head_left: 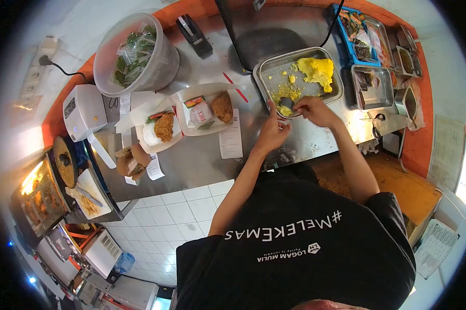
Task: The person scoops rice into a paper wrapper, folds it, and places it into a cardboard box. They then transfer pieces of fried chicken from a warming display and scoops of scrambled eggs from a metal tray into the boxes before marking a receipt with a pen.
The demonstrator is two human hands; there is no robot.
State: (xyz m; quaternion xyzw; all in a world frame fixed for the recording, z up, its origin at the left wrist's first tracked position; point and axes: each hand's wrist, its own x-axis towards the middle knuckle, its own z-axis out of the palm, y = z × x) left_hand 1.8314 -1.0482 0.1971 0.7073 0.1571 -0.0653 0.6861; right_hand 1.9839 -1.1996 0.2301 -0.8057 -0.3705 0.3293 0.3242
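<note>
A rectangular metal tray (264,82) with a perforated base holds a large yellow lump of food (317,71) and smaller yellow crumbs (289,92). My right hand (316,111) is closed around a small dark grey scoop (286,103), which dips into the yellow food at the near left corner. My left hand (274,130) is at that same corner, its fingers against the tray's rim. What lies under those fingers is partly hidden.
Left of the tray are two open boxes with fried chicken (222,107) and wrapped rice (201,112), a paper receipt (231,135) and a red pen (235,87). A plastic tub (166,62) stands behind. A blue basket (347,44) and metal trays (372,101) sit right.
</note>
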